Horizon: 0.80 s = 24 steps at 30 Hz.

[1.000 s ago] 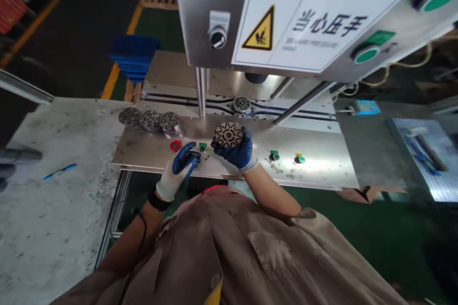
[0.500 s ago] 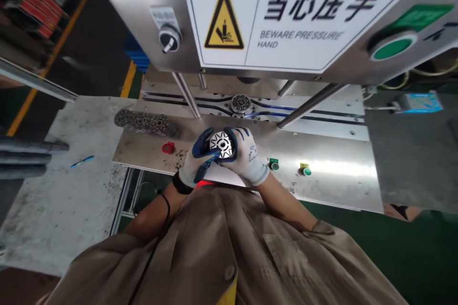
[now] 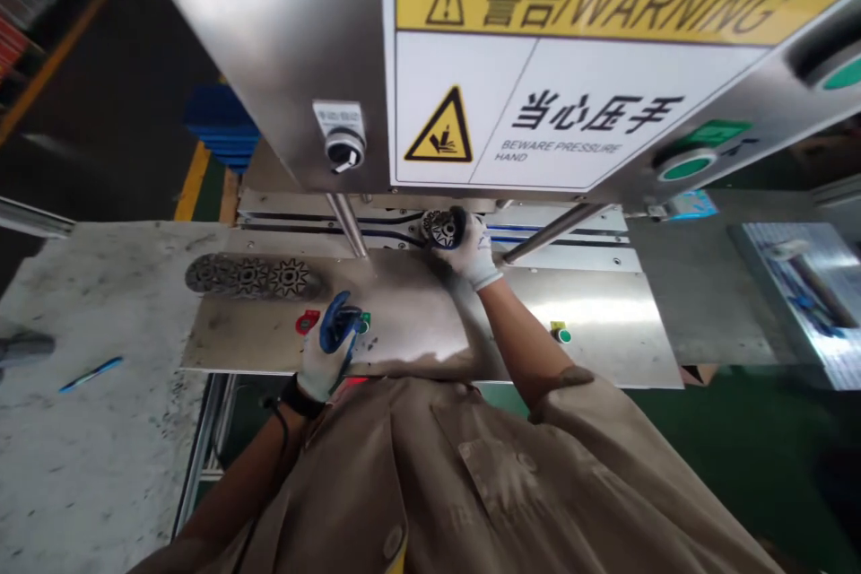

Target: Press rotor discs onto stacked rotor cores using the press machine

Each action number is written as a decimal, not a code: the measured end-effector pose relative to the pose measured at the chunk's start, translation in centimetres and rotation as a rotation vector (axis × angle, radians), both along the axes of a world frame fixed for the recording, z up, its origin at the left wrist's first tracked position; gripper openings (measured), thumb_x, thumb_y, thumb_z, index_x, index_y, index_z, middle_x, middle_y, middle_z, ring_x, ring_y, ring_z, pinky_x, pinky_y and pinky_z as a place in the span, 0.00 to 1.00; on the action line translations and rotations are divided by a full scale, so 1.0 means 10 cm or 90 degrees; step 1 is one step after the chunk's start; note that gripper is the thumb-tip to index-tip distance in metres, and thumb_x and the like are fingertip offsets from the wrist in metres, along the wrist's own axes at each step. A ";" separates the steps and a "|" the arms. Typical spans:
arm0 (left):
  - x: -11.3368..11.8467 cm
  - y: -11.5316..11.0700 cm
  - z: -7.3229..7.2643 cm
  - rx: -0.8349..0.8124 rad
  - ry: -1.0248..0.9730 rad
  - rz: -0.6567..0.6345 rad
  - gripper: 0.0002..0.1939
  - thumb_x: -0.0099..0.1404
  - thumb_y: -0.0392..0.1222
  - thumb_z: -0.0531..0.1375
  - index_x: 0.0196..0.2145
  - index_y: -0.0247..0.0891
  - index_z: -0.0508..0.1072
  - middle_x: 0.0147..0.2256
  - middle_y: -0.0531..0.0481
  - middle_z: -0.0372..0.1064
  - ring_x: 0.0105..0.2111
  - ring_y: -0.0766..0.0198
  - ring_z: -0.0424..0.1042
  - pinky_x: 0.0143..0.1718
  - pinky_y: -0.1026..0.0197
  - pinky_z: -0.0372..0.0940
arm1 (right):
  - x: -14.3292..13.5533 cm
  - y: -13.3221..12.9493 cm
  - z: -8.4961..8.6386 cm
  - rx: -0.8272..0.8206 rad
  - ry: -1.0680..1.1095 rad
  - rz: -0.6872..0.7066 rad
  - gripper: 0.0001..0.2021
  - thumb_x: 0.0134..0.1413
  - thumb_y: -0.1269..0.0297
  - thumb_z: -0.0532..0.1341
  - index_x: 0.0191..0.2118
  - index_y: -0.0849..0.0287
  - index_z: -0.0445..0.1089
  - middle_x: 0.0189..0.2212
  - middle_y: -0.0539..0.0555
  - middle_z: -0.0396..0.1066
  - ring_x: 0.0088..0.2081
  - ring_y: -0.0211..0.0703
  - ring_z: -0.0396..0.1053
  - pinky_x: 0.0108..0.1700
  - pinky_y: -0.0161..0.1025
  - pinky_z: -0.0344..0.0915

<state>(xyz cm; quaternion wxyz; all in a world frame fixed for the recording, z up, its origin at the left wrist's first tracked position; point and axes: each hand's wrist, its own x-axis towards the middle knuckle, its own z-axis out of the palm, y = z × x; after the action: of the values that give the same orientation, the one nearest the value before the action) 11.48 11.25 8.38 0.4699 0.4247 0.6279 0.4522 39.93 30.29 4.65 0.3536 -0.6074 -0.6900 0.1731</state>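
My right hand [image 3: 467, 248], in a white glove with blue coating, is closed round a round slotted metal core [image 3: 445, 232]. It holds this core at the round seat in the middle of the press's rail plate [image 3: 565, 253]; whether the core rests on the seat or on another part, I cannot tell. My left hand [image 3: 331, 348], gloved alike, hovers with fingers bent and apart, nothing seen in them. It is beside a green push button [image 3: 364, 323] and a red button [image 3: 308, 321]. Behind it, a row of slotted cores [image 3: 250, 276] lies on the steel bench.
The press housing [image 3: 269, 45] with its warning sign hangs over the rails, carried on steel posts [image 3: 347, 224]. Another green button [image 3: 563, 335] sits on the right of the bench. A blue pen [image 3: 91, 373] lies on the left table; a metal plate [image 3: 804, 287] stands at the right.
Both hands held a core in front of my body. My right hand has carried a core forward to the press seat; my left hand has let go and moved left, near the buttons.
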 end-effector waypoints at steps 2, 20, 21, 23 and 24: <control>-0.11 -0.05 -0.01 -0.010 0.005 -0.010 0.37 0.61 0.55 0.68 0.64 0.38 0.68 0.45 0.43 0.78 0.44 0.55 0.80 0.54 0.51 0.74 | -0.07 0.04 0.02 -0.007 -0.020 -0.018 0.40 0.38 0.53 0.71 0.58 0.66 0.66 0.51 0.68 0.74 0.53 0.66 0.71 0.61 0.62 0.67; 0.23 0.88 0.31 -0.167 -0.264 -0.394 0.40 0.55 0.48 0.75 0.63 0.38 0.70 0.50 0.39 0.78 0.48 0.49 0.79 0.47 0.55 0.76 | -0.21 -1.16 0.62 0.024 0.070 0.485 0.41 0.50 0.47 0.71 0.66 0.61 0.61 0.55 0.65 0.72 0.55 0.59 0.71 0.59 0.56 0.70; 0.25 0.89 0.28 -0.179 -0.261 -0.375 0.39 0.57 0.50 0.74 0.63 0.36 0.70 0.49 0.39 0.78 0.46 0.50 0.79 0.45 0.56 0.76 | -0.20 -1.12 0.57 0.034 0.086 0.481 0.40 0.49 0.46 0.71 0.64 0.60 0.63 0.54 0.65 0.73 0.54 0.58 0.71 0.58 0.55 0.71; 0.27 0.84 0.20 -0.184 -0.219 -0.292 0.40 0.62 0.55 0.69 0.66 0.34 0.66 0.47 0.39 0.79 0.41 0.53 0.80 0.40 0.56 0.76 | -0.19 -0.98 0.42 0.035 0.087 0.388 0.39 0.46 0.47 0.72 0.61 0.59 0.66 0.51 0.63 0.75 0.51 0.58 0.73 0.55 0.55 0.72; 0.26 0.78 0.17 -0.167 -0.177 -0.249 0.41 0.64 0.56 0.67 0.68 0.35 0.63 0.46 0.40 0.79 0.39 0.55 0.80 0.39 0.56 0.76 | -0.18 -0.86 0.34 0.030 0.071 0.307 0.38 0.44 0.47 0.73 0.59 0.59 0.67 0.49 0.63 0.75 0.49 0.59 0.73 0.55 0.57 0.72</control>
<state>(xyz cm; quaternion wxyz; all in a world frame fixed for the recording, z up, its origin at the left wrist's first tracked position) 14.09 19.06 10.12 0.6811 0.4072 0.5167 0.3215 38.12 21.66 8.08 0.3538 -0.4066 -0.7981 0.2694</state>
